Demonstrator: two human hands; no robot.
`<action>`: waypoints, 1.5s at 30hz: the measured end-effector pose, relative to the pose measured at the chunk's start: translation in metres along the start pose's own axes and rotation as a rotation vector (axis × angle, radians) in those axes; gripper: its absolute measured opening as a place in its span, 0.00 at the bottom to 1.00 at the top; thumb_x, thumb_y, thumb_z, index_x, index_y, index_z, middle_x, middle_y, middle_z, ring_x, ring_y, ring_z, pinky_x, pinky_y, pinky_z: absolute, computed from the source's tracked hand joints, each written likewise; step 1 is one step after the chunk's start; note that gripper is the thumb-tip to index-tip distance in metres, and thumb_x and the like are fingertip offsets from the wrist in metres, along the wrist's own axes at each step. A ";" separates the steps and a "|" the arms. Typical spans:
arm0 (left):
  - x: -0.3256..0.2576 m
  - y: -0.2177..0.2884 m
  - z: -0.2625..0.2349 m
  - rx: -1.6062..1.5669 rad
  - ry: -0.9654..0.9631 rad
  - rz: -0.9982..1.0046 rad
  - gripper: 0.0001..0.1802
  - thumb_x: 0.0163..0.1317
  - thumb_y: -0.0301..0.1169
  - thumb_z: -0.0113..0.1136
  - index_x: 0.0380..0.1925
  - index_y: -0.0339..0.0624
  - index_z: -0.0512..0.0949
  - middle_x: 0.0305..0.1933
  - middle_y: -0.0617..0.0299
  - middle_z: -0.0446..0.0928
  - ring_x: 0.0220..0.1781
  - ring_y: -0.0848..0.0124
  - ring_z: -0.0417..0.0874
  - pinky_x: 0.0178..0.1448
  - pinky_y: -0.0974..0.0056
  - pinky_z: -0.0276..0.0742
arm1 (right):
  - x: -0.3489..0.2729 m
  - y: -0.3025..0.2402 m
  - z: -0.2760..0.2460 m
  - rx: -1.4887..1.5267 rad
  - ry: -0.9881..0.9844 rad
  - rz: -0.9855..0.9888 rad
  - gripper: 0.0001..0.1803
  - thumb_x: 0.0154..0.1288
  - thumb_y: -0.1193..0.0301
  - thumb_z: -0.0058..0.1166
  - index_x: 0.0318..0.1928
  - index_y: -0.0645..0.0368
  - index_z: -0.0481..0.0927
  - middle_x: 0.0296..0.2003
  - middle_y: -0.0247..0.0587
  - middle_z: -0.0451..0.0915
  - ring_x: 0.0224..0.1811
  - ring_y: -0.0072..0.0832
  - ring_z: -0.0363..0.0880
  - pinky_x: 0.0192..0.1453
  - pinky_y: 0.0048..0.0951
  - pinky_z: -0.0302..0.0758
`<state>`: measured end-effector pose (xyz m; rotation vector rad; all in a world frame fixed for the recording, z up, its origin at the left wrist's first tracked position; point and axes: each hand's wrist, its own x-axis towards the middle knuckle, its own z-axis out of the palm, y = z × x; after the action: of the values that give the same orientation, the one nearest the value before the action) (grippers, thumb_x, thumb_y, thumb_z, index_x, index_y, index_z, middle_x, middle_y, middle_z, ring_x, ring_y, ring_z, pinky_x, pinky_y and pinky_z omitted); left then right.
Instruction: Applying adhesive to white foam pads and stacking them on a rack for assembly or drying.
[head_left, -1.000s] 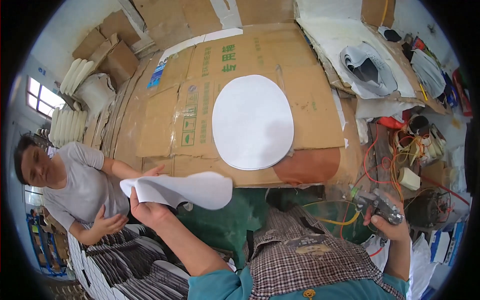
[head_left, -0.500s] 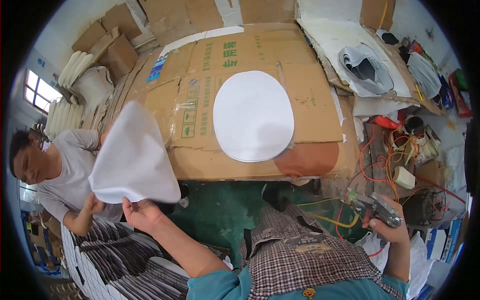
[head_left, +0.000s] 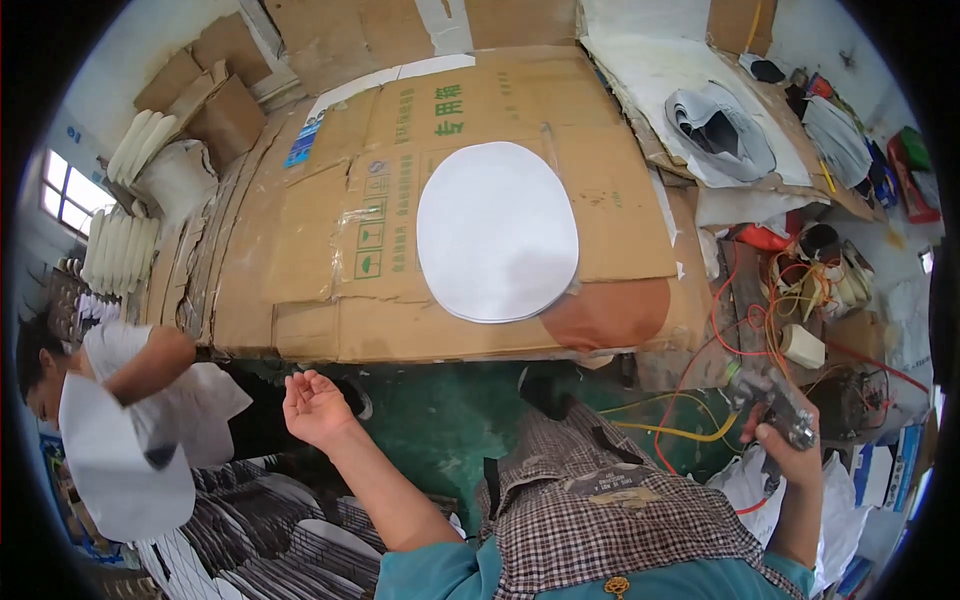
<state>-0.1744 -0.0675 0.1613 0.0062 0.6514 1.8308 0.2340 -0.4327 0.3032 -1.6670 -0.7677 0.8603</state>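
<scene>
My left hand (head_left: 318, 408) hangs before the table's front edge, palm up, with its fingers loosely bent and nothing in it. In my right hand (head_left: 788, 450) is a spray gun (head_left: 772, 400) with a dark body and a hose, held low at the right by the table's corner. A white oval sheet (head_left: 498, 235) lies flat on the cardboard-covered table (head_left: 300, 240). At the far left a co-worker (head_left: 160, 370) in a white top bends down beside another white sheet (head_left: 120, 460); that person's hands are hidden or unclear.
Several dark, stacked sheets (head_left: 290, 540) lie below my left arm. A reddish-brown patch (head_left: 610, 315) marks the table's front right. Tangled hoses (head_left: 770, 290) and a white block (head_left: 803, 346) are at the right. Behind them lies a crumpled grey cloth piece (head_left: 720, 130).
My left hand has let go of the white sheet, which the co-worker has carried down and left. The right hand with the spray gun has hardly moved.
</scene>
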 end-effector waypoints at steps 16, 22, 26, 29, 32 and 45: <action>0.014 -0.071 -0.025 0.130 -0.009 -0.229 0.06 0.59 0.26 0.52 0.27 0.34 0.73 0.27 0.57 0.75 0.29 0.64 0.75 0.30 0.67 0.73 | -0.009 0.005 0.010 0.040 -0.033 -0.061 0.31 0.49 0.72 0.61 0.54 0.67 0.67 0.31 0.43 0.77 0.31 0.26 0.78 0.34 0.27 0.75; 0.024 -0.088 -0.046 0.157 0.057 -0.247 0.04 0.56 0.24 0.52 0.27 0.33 0.73 0.29 0.54 0.74 0.31 0.62 0.76 0.31 0.66 0.75 | 0.004 -0.010 0.007 -0.047 0.206 -0.069 0.31 0.52 0.68 0.61 0.54 0.68 0.67 0.30 0.39 0.75 0.27 0.23 0.75 0.34 0.24 0.74; 0.029 -0.099 -0.060 0.249 0.081 -0.259 0.05 0.57 0.26 0.53 0.30 0.35 0.73 0.29 0.56 0.74 0.29 0.64 0.75 0.31 0.67 0.75 | -0.006 -0.013 -0.002 -0.130 0.147 -0.038 0.30 0.51 0.68 0.61 0.54 0.69 0.68 0.29 0.39 0.76 0.27 0.23 0.76 0.33 0.24 0.74; 0.017 -0.122 -0.054 0.451 0.065 -0.250 0.11 0.56 0.27 0.54 0.39 0.36 0.73 0.30 0.59 0.74 0.28 0.66 0.75 0.31 0.66 0.75 | -0.007 -0.010 -0.007 -0.232 -0.068 -0.073 0.30 0.48 0.72 0.62 0.53 0.68 0.69 0.29 0.41 0.78 0.28 0.24 0.78 0.33 0.25 0.75; 0.012 -0.156 -0.054 0.704 0.043 -0.262 0.22 0.53 0.27 0.56 0.50 0.41 0.69 0.31 0.61 0.73 0.27 0.69 0.75 0.31 0.66 0.74 | 0.006 -0.010 0.002 -0.155 -0.188 -0.068 0.30 0.47 0.72 0.63 0.53 0.67 0.70 0.29 0.42 0.78 0.28 0.24 0.78 0.34 0.25 0.75; 0.015 -0.256 -0.053 2.093 -0.380 0.305 0.17 0.48 0.31 0.57 0.39 0.36 0.77 0.41 0.49 0.77 0.42 0.54 0.78 0.47 0.55 0.73 | 0.042 0.007 -0.016 -0.051 -0.157 -0.077 0.30 0.49 0.73 0.62 0.54 0.68 0.68 0.31 0.43 0.78 0.28 0.25 0.79 0.33 0.27 0.76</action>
<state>0.0276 -0.0235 0.0006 1.7768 1.9725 0.5645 0.2703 -0.4073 0.2927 -1.6170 -0.9624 0.9321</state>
